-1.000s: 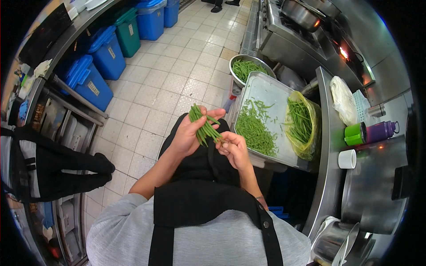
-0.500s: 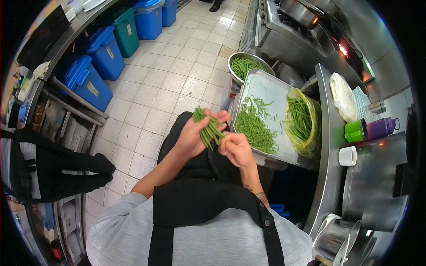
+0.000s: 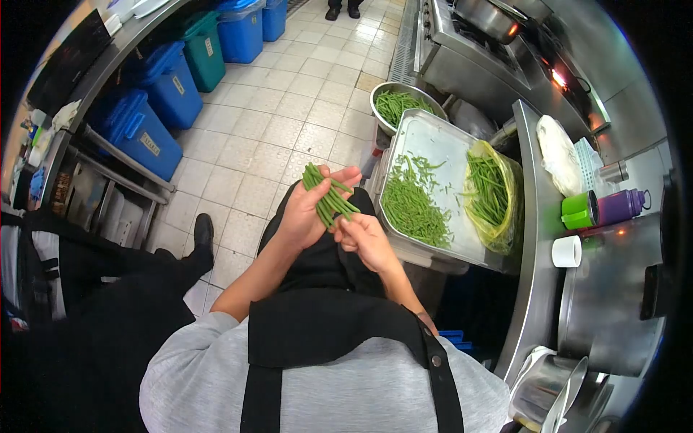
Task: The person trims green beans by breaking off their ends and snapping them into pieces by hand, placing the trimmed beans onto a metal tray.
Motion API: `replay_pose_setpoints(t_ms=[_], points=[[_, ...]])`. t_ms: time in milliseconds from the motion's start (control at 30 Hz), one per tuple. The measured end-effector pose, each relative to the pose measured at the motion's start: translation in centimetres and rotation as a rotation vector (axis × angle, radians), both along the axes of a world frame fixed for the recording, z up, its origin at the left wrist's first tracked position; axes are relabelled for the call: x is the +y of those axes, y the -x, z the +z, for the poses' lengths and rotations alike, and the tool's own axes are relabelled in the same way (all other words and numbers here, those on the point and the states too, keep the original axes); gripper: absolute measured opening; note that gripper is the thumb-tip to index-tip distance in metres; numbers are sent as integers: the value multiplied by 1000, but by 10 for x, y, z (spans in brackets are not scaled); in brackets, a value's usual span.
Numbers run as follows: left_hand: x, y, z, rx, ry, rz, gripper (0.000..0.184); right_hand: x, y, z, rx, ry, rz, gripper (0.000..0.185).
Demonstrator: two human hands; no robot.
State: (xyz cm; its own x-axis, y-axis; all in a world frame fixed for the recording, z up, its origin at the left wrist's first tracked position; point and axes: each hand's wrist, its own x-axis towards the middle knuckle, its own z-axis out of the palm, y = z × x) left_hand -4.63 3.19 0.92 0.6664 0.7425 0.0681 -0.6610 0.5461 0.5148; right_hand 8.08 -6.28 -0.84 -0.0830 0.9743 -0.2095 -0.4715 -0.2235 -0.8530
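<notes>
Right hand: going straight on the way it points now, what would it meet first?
Most likely the bundle of green beans held in the left hand: the right hand points at the bundle's near ends and looks to be at or almost touching them, though one view leaves depth unclear.

Green bean bunch (image 3: 332,204): slim, whole-looking pods, bright green. Held in left hand (image 3: 303,214), thumb across pods. Pods roughly parallel, slanting from upper left to lower right; tips uneven, fanned slightly at lower end. Lower tips at right hand (image 3: 363,241) fingertips; contact unclear. Bunch above lap, clear of bench.
</notes>
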Motion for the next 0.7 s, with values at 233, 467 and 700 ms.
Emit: replay_pose_setpoints(t_ms=[233, 467, 700], points=[[-6, -9, 2, 4, -111, 40, 8, 0, 2, -2, -191, -47, -235, 12], [-14, -24, 2, -3, -134, 90, 8, 5, 2, -8, 221, -64, -386, 8], [-9, -26, 0, -135, 150, -20, 13, -4, -7, -3, 483, -145, -104, 10]])
